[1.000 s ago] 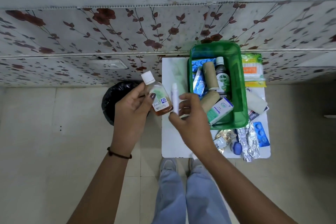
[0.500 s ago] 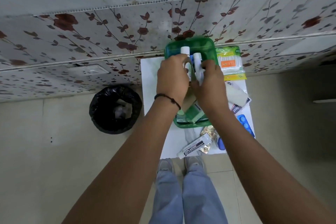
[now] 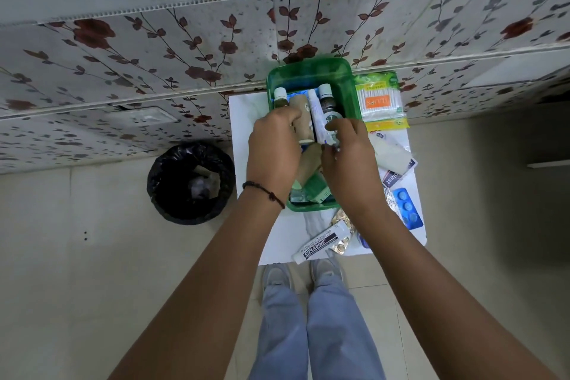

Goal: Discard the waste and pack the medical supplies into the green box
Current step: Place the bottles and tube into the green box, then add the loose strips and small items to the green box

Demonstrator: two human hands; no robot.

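Observation:
The green box [image 3: 309, 68] stands on a small white table [image 3: 245, 123] against the wall. Inside it lie a small amber bottle with a white cap [image 3: 280, 98], a tan bandage roll [image 3: 302, 116], a white tube [image 3: 317, 116] and a dark bottle [image 3: 327, 103]. My left hand [image 3: 273, 149] reaches into the box with its fingers around the small bottle's body at the left wall. My right hand [image 3: 348, 154] pinches the near end of the white tube. Both hands hide the box's middle.
A black-lined waste bin [image 3: 191, 182] sits on the floor left of the table. Right of the box lie a cotton bud pack [image 3: 381, 100], a plaster packet [image 3: 395, 177] and a blue blister pack [image 3: 407, 209]. An ointment tube [image 3: 320, 245] and foil strips [image 3: 340, 222] lie near the front edge.
Both hands carried the small bottle and the white tube from mid-air near the bin into the green box, then lowered them so both now lie among the other supplies.

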